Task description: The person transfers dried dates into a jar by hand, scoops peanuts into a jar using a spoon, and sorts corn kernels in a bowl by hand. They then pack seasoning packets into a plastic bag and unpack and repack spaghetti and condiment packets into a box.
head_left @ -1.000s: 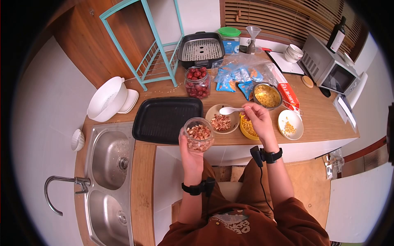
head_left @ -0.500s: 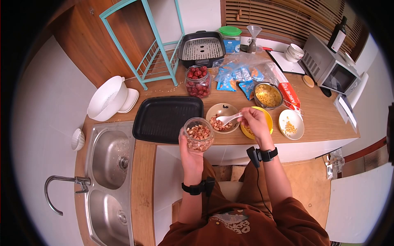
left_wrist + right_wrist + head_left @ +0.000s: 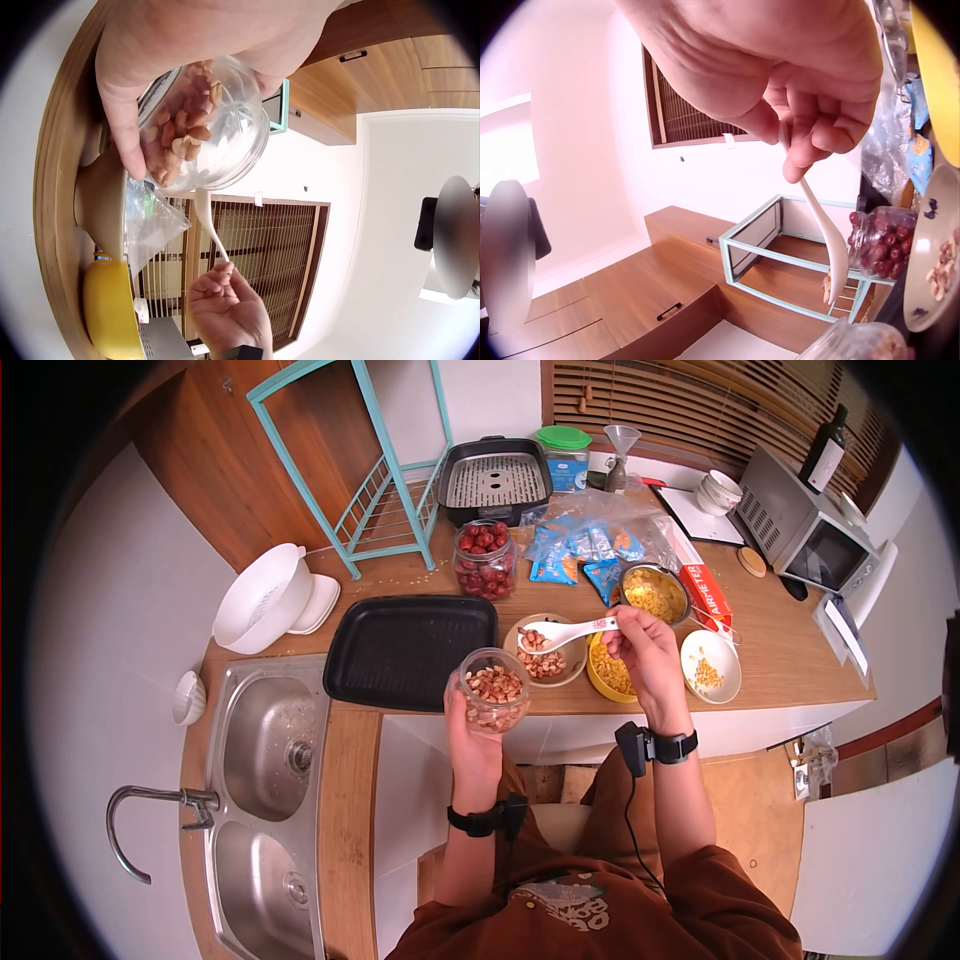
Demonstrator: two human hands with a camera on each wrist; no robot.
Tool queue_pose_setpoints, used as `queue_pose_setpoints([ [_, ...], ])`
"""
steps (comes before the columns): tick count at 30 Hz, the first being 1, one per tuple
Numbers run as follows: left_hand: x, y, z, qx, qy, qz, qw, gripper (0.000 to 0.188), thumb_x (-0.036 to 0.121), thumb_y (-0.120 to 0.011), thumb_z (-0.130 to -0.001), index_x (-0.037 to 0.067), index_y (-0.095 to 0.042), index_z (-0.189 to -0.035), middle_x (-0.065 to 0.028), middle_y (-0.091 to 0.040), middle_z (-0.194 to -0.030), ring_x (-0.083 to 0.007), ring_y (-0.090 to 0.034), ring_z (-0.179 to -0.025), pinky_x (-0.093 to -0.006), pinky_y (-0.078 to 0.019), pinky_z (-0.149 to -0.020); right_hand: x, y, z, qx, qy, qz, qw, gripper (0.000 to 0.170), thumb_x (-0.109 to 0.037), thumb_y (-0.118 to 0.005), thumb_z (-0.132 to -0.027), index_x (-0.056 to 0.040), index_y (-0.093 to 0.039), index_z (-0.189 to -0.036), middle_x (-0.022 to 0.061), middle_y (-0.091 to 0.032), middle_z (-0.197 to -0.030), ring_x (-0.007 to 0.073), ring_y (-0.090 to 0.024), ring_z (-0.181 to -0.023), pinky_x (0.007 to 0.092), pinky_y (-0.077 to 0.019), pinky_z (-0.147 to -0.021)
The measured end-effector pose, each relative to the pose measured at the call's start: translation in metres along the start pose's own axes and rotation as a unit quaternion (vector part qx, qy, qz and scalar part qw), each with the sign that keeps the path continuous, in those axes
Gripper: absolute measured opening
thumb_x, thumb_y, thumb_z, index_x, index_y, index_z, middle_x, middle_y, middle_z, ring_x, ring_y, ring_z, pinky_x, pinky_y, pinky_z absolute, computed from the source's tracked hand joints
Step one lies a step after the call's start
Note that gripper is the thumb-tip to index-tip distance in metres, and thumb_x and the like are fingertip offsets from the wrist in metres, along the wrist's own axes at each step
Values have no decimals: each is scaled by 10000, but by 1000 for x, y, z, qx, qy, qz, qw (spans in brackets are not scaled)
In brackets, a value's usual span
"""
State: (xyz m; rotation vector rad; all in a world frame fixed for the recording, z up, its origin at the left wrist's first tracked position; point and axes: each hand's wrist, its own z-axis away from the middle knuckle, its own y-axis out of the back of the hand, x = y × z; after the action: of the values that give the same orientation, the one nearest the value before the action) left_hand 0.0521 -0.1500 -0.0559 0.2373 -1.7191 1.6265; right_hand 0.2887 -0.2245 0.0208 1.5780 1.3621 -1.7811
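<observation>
Spoon [image 3: 572, 633] is pinched near the handle end between right hand's [image 3: 650, 660] thumb and fingers. A heaped load of nuts [image 3: 534, 641] is carried in its scoop, held above the brown bowl [image 3: 574, 663] and just beside the jar [image 3: 497, 695], not touching the jar rim in the right wrist view. Jar is gripped in left hand [image 3: 475, 750], fingers wrapped round the glass; it is partly filled with nuts, mouth uncovered.

Risks, as judged: nuts may be shed off the heap if the spoon is rolled or jerked, since the handle is held only by a small pinch far from the load. Rim may be knocked by the scoop if the crossing is made too low. Jar may be slipped or tipped if the grip is loosened, the glass being smooth and held one-handed.

Further out: the brown bowl, with nuts left in it, could be bumped by the jar. Stray nuts could be dropped into the yellow bowl [image 3: 612, 697] just beside it, under the right hand, or onto the black tray [image 3: 410, 650] on the other side.
</observation>
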Motion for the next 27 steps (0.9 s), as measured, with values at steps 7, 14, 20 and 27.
queue_pose_setpoints([
  [7,-7,-8,0,-29,-3,-28,999,520,424,-370,-1084,83,-409,-1475,-125,-509,-1450,-279,-517,-1336,-508,-483,-1073,-25,-34,26,-100,33,90,990,210,-155,-582,-1038,14,-690,-1097,26,-700,-864,59,-593,-753,208,-467,-687],
  [14,-6,-4,1,-27,-3,-21,999,523,424,-376,-1083,79,-408,-1475,-128,-515,-1444,-286,-526,-1327,-510,-483,-1073,-25,-31,23,-94,54,100,989,194,-151,-580,-1041,-4,-694,-1094,15,-693,-877,62,-593,-783,214,-479,-718],
  [20,3,-4,2,14,-14,-16,1000,514,428,-406,-1077,101,-416,-1473,-124,-492,-1461,-288,-506,-1344,-524,-477,-1075,5,-1,-3,-24,56,169,984,183,-143,-597,-1031,6,-689,-1081,16,-696,-872,59,-598,-779,214,-485,-718],
  [27,3,1,0,20,-22,-16,999,507,427,-408,-1077,112,-419,-1474,-121,-479,-1466,-299,-497,-1350,-526,-475,-1076,42,13,-9,14,68,286,956,221,-169,-609,-1027,33,-690,-1067,6,-686,-825,67,-609,-761,222,-492,-710],
])
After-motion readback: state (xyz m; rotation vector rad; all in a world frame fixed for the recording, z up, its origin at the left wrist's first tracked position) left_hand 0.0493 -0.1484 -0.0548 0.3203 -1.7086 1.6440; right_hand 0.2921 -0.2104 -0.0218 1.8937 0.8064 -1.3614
